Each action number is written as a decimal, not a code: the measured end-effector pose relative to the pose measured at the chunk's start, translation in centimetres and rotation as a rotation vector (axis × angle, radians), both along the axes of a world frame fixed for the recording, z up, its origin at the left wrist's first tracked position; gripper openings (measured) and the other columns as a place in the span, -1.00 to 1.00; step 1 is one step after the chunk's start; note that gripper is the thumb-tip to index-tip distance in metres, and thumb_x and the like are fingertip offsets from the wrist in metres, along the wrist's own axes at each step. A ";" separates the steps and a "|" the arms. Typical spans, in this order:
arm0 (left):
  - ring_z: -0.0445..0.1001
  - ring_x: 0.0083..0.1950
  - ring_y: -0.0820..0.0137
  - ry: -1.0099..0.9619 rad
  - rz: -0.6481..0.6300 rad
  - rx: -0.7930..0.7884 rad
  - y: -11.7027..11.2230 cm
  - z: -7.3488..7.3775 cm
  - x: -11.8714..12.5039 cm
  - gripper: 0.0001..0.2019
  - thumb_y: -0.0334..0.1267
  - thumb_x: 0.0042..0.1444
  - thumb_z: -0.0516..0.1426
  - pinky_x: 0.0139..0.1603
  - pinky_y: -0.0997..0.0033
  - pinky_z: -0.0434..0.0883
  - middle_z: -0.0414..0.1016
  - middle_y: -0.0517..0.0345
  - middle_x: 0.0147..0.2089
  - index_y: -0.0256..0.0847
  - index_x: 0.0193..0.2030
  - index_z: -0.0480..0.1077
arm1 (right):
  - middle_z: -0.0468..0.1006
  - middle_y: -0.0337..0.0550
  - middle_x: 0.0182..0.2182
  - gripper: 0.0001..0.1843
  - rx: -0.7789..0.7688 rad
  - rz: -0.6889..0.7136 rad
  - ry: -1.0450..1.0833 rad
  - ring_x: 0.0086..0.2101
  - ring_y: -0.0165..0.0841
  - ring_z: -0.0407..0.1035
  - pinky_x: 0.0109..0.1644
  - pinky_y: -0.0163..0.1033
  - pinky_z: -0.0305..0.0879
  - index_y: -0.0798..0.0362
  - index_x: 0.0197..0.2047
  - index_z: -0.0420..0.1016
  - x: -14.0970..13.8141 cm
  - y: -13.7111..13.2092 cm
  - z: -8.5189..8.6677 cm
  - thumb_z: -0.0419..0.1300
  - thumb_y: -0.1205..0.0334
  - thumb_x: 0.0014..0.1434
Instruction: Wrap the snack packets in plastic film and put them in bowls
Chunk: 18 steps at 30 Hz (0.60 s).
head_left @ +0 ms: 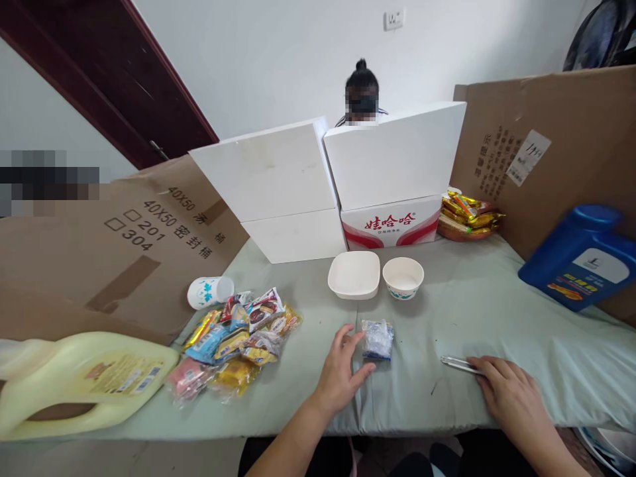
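My left hand (342,372) lies on the pale green tablecloth (447,311) with fingers spread, its fingertips just left of a small clear plastic bag (377,340) with blue in it. It does not grip the bag. My right hand (509,394) rests flat on the cloth near the front edge, fingers stretched over the end of metal tweezers (460,363) that point left. Beyond the bag stand a square white dish (354,274) and a round white bowl (403,277), both empty.
Several wrapped snacks (238,338) lie at the left beside a tipped paper cup (210,291) and a yellow jug (79,384). A blue jug (581,258) lies at the right. White foam boxes (328,179), a printed carton, gold packets (467,215) and cardboard sheets line the back. A person sits behind the boxes.
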State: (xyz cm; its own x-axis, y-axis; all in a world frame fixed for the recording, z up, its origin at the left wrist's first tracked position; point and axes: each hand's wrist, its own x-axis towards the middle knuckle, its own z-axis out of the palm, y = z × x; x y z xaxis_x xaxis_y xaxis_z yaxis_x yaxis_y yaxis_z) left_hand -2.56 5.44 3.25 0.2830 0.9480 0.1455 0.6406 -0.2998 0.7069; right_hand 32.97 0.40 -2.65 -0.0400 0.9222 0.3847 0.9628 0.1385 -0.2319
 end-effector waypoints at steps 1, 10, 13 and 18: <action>0.23 0.27 0.06 -0.017 0.007 0.012 -0.1 -0.4 0.5 -0.45 -0.07 0.12 0.20 0.25 -0.02 0.26 0.10 -0.12 0.31 -0.08 0.25 0.25 | 0.56 -0.12 -0.25 -0.67 -0.004 0.011 0.000 -0.24 -0.18 0.42 -0.13 -0.04 0.25 -0.11 -0.10 0.53 -0.3 0.2 0.2 -0.03 0.21 0.22; 0.34 0.21 0.22 -0.219 -0.109 -0.013 1.4 -1.1 3.3 -0.60 -0.48 0.09 0.08 0.28 0.06 0.24 0.39 0.03 0.17 -0.08 0.06 0.36 | 0.50 -0.07 -0.14 -0.54 0.001 0.422 0.084 -0.14 -0.27 0.38 -0.01 -0.10 0.25 -0.05 0.05 0.43 -8.1 3.4 6.4 -0.07 0.48 0.20; 0.38 0.18 0.29 -0.250 -0.148 -0.057 1.8 -0.9 2.3 -0.46 -0.55 0.06 0.01 0.26 0.11 0.27 0.43 0.04 0.13 -0.09 0.19 0.22 | 0.50 -0.10 -0.17 -0.47 -0.061 0.490 0.012 -0.18 -0.28 0.38 -0.03 -0.12 0.24 -0.07 0.06 0.44 -9.5 4.6 7.4 -0.06 0.55 0.13; 0.30 0.23 0.22 -0.169 -0.053 0.029 2.1 -1.2 1.5 -0.50 -0.51 0.06 0.03 0.29 0.04 0.22 0.35 -0.01 0.18 -0.11 0.16 0.26 | 0.52 -0.09 -0.17 -0.47 -0.055 0.285 -0.080 -0.16 -0.27 0.40 -0.06 -0.14 0.23 -0.04 0.01 0.48 -5.1 6.0 5.2 -0.07 0.56 0.11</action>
State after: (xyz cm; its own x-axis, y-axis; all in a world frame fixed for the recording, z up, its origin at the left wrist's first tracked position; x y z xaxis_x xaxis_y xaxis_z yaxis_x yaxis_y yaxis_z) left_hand -1.04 7.55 2.10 0.3013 0.9273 0.2219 0.4965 -0.3513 0.7938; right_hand 27.82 6.41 2.54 -0.3287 0.8887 0.3195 0.9023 0.3955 -0.1717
